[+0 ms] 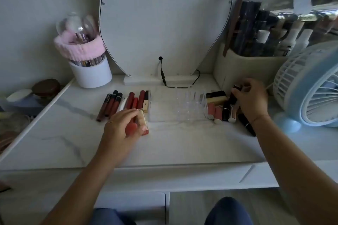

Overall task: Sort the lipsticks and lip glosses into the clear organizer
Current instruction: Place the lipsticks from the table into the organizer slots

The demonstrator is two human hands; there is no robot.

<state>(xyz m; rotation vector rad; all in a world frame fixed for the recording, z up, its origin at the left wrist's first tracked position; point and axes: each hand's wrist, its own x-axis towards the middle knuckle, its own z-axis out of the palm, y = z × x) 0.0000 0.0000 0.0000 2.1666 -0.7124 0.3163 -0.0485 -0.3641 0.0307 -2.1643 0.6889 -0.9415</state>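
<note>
Both hands grip tubes; gold lipstick (145, 103) bears YSL logo.

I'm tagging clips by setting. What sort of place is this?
Probably a home vanity or dressing table: a curvy mirror stands at the back, a white brush holder beside it, and lip glosses lie on the marble-look tabletop.

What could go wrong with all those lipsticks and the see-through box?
The left hand grips several tubes at once, so one might slip out and roll. The right hand reaches over a crowded pile of lipsticks and could knock some away; a black tube already lies apart near the wrist. The clear organizer is hard to see, so a hand might bump it.
</note>
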